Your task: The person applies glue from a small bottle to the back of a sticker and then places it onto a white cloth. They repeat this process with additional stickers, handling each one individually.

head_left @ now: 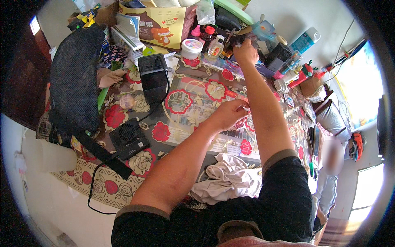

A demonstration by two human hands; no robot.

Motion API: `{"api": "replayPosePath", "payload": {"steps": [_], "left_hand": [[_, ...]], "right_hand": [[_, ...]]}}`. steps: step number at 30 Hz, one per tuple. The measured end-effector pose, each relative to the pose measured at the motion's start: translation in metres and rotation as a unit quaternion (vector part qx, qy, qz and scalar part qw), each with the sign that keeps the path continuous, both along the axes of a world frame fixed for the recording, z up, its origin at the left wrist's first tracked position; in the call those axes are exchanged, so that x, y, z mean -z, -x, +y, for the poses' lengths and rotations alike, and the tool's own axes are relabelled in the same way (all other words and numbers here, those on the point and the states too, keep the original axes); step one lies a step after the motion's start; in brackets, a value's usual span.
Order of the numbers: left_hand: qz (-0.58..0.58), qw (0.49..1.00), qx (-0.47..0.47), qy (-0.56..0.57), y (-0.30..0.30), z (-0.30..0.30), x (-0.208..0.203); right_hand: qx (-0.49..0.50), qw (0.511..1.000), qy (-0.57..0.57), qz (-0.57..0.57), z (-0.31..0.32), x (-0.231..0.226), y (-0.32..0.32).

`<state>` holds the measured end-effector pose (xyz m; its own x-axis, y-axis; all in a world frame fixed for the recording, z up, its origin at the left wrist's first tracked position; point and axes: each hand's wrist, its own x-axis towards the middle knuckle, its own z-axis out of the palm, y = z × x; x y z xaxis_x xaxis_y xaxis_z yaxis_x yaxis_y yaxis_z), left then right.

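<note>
Nearest, a crumpled pale cloth (226,177) lies soft on the bench (123,181), whose floral oilcloth looks slick. The left hand (228,114) pinches something small, perhaps a thin strip, over the laminated sheet (193,107). Far back, the right hand (245,51) is clenched on a dark object (234,40) among glossy bottles (215,46); lifting it straight up would best spare those neighbours.

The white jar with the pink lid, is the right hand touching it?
No. The right hand reaches among dark things farther right, apart from the white jar.
</note>
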<state>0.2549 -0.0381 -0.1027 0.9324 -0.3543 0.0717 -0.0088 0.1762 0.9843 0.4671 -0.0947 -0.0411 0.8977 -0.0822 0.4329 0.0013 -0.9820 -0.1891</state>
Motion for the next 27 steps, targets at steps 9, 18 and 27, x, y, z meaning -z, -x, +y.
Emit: {"api": "replayPosePath", "payload": {"steps": [9,18,27], "left_hand": [[-0.03,0.999,-0.017,-0.035,-0.005,-0.003,0.011],[0.005,1.0,0.007,0.012,-0.004,-0.002,0.011],[-0.075,0.996,-0.025,-0.049,-0.001,0.001,0.003]], "right_hand": [[-0.046,0.998,-0.041,0.024,-0.011,-0.003,0.003],[-0.058,0.992,0.077,0.082,0.001,-0.01,0.001],[-0.004,0.986,0.122,0.115,0.004,-0.005,-0.007]]}}
